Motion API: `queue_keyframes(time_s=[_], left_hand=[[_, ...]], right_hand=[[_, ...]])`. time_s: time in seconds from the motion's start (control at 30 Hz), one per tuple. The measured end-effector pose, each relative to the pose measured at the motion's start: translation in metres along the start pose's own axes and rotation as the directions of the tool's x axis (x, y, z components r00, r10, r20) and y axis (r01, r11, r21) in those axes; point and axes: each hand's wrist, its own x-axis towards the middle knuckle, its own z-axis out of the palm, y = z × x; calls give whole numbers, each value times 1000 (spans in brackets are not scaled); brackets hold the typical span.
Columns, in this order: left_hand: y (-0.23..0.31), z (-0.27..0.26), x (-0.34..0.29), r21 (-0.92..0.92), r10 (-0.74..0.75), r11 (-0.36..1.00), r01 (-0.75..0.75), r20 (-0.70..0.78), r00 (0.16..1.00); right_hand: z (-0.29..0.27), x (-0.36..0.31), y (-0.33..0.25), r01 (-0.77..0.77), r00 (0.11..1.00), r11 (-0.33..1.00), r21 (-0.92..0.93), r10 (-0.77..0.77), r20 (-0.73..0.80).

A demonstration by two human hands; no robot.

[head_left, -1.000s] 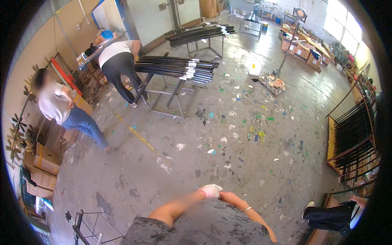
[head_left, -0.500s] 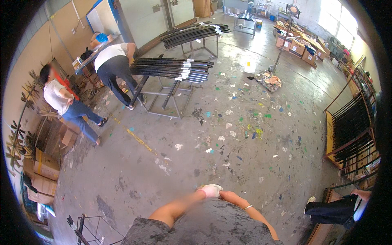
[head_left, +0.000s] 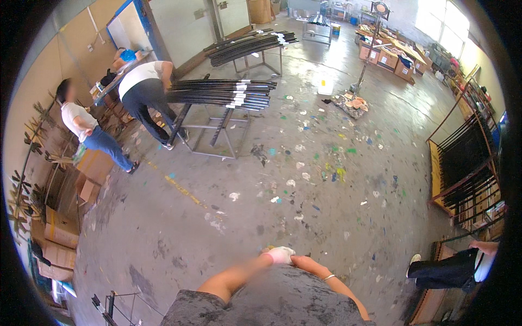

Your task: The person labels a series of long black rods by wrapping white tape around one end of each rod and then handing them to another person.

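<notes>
White work glove (head_left: pixel 279 254) covers the left hand (head_left: pixel 278 255), held at the torso; its grip cannot be told. Right hand (head_left: pixel 302 263) touches it alongside, fingers hidden. Paint-spattered concrete floor (head_left: pixel 304 190) lies ahead.

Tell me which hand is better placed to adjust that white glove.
Probably the right: the bare right hand meets the white glove in front of the chest, and the left hand is the one wearing it.

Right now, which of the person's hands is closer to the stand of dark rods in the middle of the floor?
Left, narrowly. The left hand in its white glove is clasped against the bare right hand at the waist; the stand of dark rods lies far ahead and to the left, so both are well away from it.
</notes>
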Motion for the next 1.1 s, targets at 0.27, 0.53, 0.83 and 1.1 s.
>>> queue_keyframes(time_s=[0.27,0.53,0.83,1.1], left_hand=[[4,2,2,26,59,998,-60,19,998],[2,2,0,16,100,995,-100,17,995],[7,-2,-5,-7,79,997,-79,16,997],[12,-7,-12,44,106,993,-108,46,993]], right_hand=[[27,1,18,11,988,992,126,9,-157],[19,-6,3,-38,986,988,150,61,-154],[17,-6,3,-87,988,978,188,110,-112],[36,7,27,39,983,976,215,2,-184]])
